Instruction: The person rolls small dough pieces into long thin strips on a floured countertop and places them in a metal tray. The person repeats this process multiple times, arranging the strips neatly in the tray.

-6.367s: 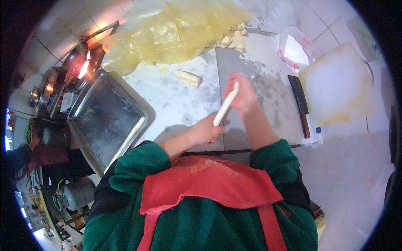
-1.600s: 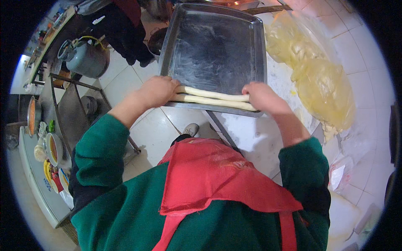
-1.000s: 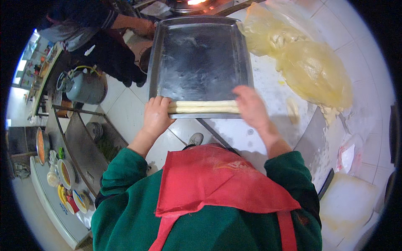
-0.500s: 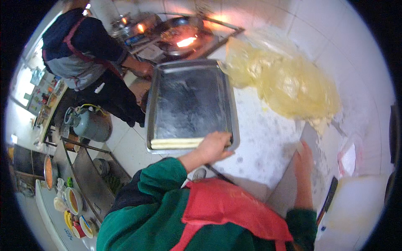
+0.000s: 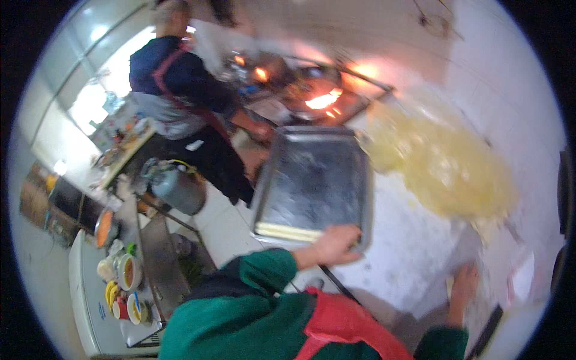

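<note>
A metal baking tray (image 5: 312,180) rests at the table's left part, a pair of pale dough strips (image 5: 288,232) lying along its near edge. My left hand (image 5: 337,245) is at the tray's near right corner, its fingers curled over the ends of the strips and hiding them. Farther right, my right hand (image 5: 465,288) is low at the floured white table (image 5: 396,240). Something small and pale shows beside its thumb; motion blur hides how the fingers are set.
A yellow plastic bag (image 5: 450,168) lies at the table's far right. Beyond the tray, flames rise by a wok (image 5: 312,87), where a person (image 5: 186,90) in an apron stands. A gas cylinder (image 5: 177,186) is on the floor; bowls (image 5: 129,272) stand at left.
The whole view has swung, so the scene sits farther right and lower in the picture. My left hand stays at the same tray corner, and the strips look unmoved.
</note>
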Demonstrator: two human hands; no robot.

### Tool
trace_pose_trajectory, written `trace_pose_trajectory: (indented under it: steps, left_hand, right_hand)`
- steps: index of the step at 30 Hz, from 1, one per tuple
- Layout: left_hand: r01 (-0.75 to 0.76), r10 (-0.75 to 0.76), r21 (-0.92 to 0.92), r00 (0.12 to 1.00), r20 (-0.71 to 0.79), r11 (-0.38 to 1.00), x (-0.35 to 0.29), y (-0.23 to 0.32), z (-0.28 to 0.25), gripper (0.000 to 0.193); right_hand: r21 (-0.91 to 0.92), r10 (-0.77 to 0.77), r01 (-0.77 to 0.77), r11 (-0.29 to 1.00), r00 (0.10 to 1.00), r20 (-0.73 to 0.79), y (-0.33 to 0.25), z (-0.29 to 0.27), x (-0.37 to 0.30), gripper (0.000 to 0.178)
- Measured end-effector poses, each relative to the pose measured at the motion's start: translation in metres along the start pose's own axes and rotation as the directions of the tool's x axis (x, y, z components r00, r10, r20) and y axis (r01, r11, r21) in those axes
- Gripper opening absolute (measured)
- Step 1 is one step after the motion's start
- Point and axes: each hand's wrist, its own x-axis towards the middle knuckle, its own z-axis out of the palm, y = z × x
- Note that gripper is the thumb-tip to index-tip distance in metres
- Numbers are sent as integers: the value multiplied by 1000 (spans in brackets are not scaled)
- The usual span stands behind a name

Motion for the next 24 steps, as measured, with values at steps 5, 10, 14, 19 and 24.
trace_pose_trajectory:
  steps: [5, 10, 14, 19, 24]
  left_hand:
    - [-57, 80, 116, 975, -209, 992, -6, -2, 3, 64]
    - [-88, 143, 208, 953, -268, 974, -7, -13, 0, 63]
    - [-222, 243, 113, 942, -230, 968, -9, -22, -8, 60]
    - [-238, 229, 33, 871, -435, 971, -10, -2, -15, 52]
    - [-413, 343, -275, 900, -270, 868, -2, 47, 1, 40]
  right_hand:
    - [-58, -207, 213, 975, 974, 91, 6, 18, -71, 51]
    - [-406, -302, 292, 866, 952, 40, 9, 12, -39, 50]
    - [-181, -107, 119, 976, 991, 76, -9, -7, -13, 50]
    - [-161, -373, 379, 911, 925, 69, -45, -22, -97, 55]
    - [-204, -139, 155, 967, 986, 92, -53, -39, -50, 63]
